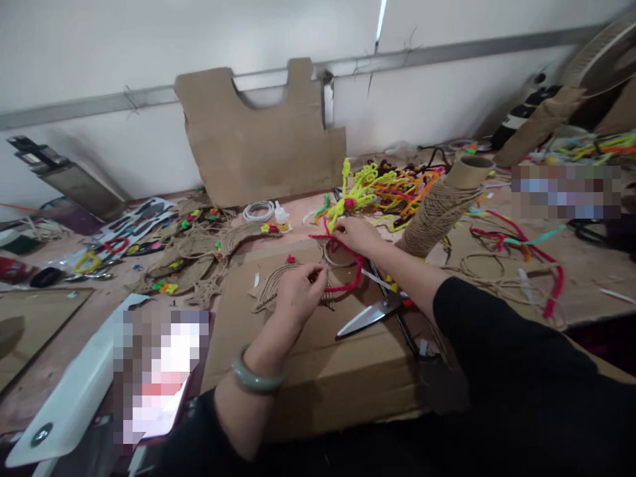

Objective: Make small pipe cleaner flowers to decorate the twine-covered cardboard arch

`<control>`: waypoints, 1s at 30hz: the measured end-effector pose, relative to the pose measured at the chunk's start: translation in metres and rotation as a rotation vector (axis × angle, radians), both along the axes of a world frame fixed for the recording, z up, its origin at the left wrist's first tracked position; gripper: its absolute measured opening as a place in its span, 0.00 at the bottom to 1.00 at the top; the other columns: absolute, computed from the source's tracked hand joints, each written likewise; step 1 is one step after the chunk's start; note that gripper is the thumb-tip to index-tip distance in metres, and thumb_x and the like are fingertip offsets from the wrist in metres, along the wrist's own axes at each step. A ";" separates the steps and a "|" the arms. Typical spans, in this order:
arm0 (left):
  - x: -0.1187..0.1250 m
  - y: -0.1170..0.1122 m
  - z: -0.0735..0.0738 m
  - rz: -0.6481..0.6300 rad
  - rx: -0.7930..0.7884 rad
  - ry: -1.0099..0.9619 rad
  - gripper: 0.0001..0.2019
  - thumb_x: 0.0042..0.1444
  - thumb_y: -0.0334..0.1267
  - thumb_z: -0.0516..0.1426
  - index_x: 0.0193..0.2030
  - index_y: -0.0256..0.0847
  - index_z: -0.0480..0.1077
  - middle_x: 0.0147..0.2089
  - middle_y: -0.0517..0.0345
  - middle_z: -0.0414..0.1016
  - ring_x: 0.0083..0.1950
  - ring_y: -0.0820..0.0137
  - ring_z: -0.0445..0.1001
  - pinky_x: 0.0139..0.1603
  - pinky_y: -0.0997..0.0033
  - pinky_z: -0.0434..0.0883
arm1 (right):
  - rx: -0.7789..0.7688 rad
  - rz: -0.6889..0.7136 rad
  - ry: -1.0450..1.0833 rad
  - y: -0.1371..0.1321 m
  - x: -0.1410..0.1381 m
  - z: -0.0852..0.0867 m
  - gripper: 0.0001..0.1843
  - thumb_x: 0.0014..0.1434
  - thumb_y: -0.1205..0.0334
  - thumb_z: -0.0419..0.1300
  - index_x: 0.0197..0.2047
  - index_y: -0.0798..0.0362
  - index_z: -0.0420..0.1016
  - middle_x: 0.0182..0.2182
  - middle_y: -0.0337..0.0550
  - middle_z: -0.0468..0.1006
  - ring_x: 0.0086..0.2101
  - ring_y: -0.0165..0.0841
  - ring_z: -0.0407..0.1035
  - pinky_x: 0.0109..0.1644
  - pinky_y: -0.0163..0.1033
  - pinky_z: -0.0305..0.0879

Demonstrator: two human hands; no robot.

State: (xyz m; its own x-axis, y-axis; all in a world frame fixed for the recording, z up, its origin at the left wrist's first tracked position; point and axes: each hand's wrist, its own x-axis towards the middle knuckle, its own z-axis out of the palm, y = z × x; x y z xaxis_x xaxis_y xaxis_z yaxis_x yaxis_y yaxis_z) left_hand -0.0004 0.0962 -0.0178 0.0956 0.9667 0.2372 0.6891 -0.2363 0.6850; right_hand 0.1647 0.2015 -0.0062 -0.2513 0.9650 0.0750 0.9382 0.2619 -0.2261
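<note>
Left hand (298,291): fingers pinched shut on one end of the red pipe cleaner (348,262), over the twine-wrapped shape (278,281) on the cardboard sheet (318,371).
Red pipe cleaner: bent loop — strung between both hands.
Right hand (355,233): fingertips closed on its far end.
Scissors (370,317): open, just beside the right forearm.
Twine cone (440,209): tilted — right of the hands.

A bent red pipe cleaner (348,262) lies across flat cardboard (318,371).
</note>
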 end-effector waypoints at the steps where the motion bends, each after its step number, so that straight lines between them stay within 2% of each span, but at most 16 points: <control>1: 0.000 0.000 0.001 0.000 -0.001 -0.003 0.10 0.53 0.38 0.53 0.32 0.39 0.76 0.28 0.55 0.77 0.29 0.70 0.73 0.32 0.73 0.65 | 0.002 -0.006 -0.007 0.001 -0.001 -0.001 0.15 0.58 0.58 0.50 0.40 0.53 0.76 0.38 0.49 0.79 0.39 0.38 0.71 0.39 0.36 0.60; 6: 0.000 -0.001 0.004 0.005 -0.009 0.017 0.11 0.53 0.39 0.53 0.32 0.38 0.76 0.27 0.55 0.77 0.29 0.69 0.73 0.32 0.72 0.65 | 0.027 -0.051 -0.029 0.002 0.003 -0.005 0.18 0.61 0.61 0.45 0.45 0.52 0.74 0.41 0.49 0.78 0.40 0.37 0.70 0.40 0.36 0.60; 10: 0.000 -0.002 0.003 -0.015 -0.012 0.018 0.11 0.52 0.38 0.53 0.32 0.38 0.76 0.27 0.55 0.77 0.29 0.70 0.73 0.32 0.72 0.65 | 0.047 -0.083 -0.089 0.005 0.019 0.002 0.18 0.61 0.67 0.45 0.48 0.55 0.72 0.47 0.54 0.74 0.48 0.39 0.66 0.48 0.40 0.58; 15: 0.000 -0.002 0.004 -0.023 -0.008 0.032 0.11 0.53 0.39 0.52 0.31 0.38 0.75 0.26 0.55 0.77 0.28 0.70 0.72 0.30 0.73 0.64 | 0.027 -0.162 -0.184 0.008 0.037 0.002 0.17 0.57 0.72 0.48 0.42 0.62 0.76 0.44 0.63 0.75 0.50 0.47 0.64 0.50 0.50 0.55; 19: 0.000 -0.003 0.007 -0.002 -0.026 0.014 0.11 0.52 0.38 0.53 0.31 0.38 0.75 0.26 0.56 0.77 0.28 0.70 0.72 0.31 0.73 0.64 | 0.037 -0.208 -0.170 0.010 0.043 0.003 0.15 0.54 0.75 0.50 0.36 0.64 0.77 0.38 0.65 0.77 0.46 0.49 0.67 0.47 0.49 0.57; 21: -0.001 -0.004 0.007 0.003 -0.016 -0.006 0.10 0.52 0.38 0.53 0.31 0.38 0.75 0.26 0.56 0.76 0.28 0.70 0.72 0.31 0.73 0.65 | 0.067 -0.222 -0.125 0.011 0.044 0.007 0.15 0.56 0.73 0.49 0.38 0.63 0.77 0.38 0.63 0.77 0.42 0.46 0.69 0.44 0.46 0.59; 23: -0.001 -0.004 0.007 0.003 -0.010 -0.027 0.10 0.51 0.37 0.53 0.30 0.38 0.75 0.25 0.57 0.76 0.28 0.71 0.72 0.31 0.73 0.65 | 0.120 -0.216 -0.068 0.009 0.042 0.013 0.17 0.60 0.67 0.46 0.44 0.59 0.75 0.40 0.56 0.77 0.41 0.41 0.70 0.41 0.41 0.60; 25: -0.001 -0.004 0.008 0.002 -0.011 -0.076 0.10 0.51 0.38 0.53 0.30 0.38 0.75 0.24 0.58 0.75 0.27 0.71 0.71 0.31 0.73 0.65 | 0.201 -0.139 0.103 0.002 0.038 0.020 0.18 0.62 0.63 0.45 0.47 0.55 0.73 0.40 0.48 0.77 0.39 0.36 0.70 0.40 0.36 0.60; 28: 0.001 -0.006 0.009 -0.016 -0.011 -0.232 0.10 0.52 0.40 0.53 0.30 0.38 0.74 0.23 0.59 0.73 0.25 0.73 0.69 0.29 0.74 0.65 | 0.287 0.064 0.491 -0.022 0.027 0.028 0.15 0.59 0.61 0.48 0.40 0.55 0.74 0.32 0.41 0.76 0.33 0.31 0.68 0.37 0.33 0.60; 30: 0.003 -0.007 0.009 -0.020 0.001 -0.361 0.11 0.52 0.42 0.54 0.32 0.37 0.74 0.23 0.59 0.72 0.24 0.74 0.67 0.27 0.75 0.65 | 0.273 0.150 0.574 -0.043 0.018 0.031 0.13 0.58 0.58 0.51 0.34 0.54 0.75 0.26 0.39 0.74 0.28 0.30 0.64 0.33 0.33 0.58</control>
State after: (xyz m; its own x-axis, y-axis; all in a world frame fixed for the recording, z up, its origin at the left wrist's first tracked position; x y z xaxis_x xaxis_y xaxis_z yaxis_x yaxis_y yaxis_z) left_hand 0.0026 0.0890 -0.0086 0.0249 0.9653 0.2599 0.3984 -0.2480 0.8831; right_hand 0.1823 0.1580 0.0249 -0.2288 0.8498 0.4748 0.6370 0.4996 -0.5871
